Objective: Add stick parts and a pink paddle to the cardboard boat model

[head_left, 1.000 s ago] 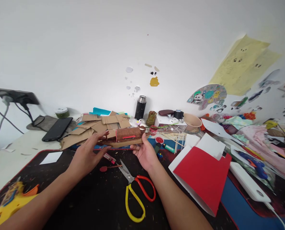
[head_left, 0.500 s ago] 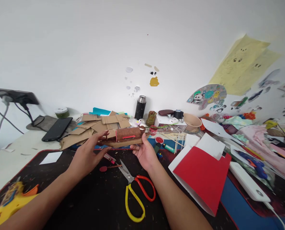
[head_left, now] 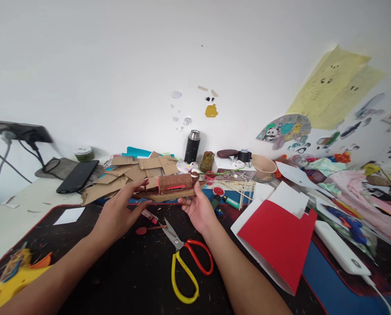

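Observation:
A small brown cardboard boat with a rounded cabin and a red strip on its side is held up above the mat. My left hand grips its left end between thumb and fingers. Around the right end, the thumb and fingers of my right hand hold the hull from the side and below. Under the hands, scissors with one red and one yellow handle lie partly open on the black mat. A brown stick with a dark red oval end lies by the blade tips.
Cardboard scraps, a black phone and a black flask stand or lie behind. On the right are a red sheet, a white power strip and a blue glue gun. A yellow piece lies front left.

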{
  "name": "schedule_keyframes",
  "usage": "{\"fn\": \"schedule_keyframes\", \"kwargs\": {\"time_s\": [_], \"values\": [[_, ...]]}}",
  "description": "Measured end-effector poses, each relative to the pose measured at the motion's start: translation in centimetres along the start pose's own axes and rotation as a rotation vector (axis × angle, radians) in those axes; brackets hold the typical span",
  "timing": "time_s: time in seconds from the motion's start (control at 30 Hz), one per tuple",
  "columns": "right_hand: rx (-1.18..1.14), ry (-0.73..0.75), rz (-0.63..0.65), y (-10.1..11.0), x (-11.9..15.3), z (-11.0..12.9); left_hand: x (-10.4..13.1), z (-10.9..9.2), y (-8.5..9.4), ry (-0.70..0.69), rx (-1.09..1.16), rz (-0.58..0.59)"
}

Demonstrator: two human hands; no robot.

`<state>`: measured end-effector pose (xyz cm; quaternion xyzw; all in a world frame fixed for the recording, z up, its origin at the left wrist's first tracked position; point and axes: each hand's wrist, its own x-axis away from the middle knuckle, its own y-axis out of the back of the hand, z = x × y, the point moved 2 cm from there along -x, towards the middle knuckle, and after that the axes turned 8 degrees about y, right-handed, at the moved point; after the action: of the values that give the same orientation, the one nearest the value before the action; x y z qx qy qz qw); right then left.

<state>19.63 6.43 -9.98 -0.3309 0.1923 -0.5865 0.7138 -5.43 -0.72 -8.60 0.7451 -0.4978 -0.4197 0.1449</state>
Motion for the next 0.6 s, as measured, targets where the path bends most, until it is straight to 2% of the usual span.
{"fn": "schedule_keyframes", "kwargs": {"time_s": [0.6], "values": [[0.007,0.000,0.001,0.15,-0.06,0.02,0.14,0.13,-0.06,-0.016,0.017,-0.002]]}}
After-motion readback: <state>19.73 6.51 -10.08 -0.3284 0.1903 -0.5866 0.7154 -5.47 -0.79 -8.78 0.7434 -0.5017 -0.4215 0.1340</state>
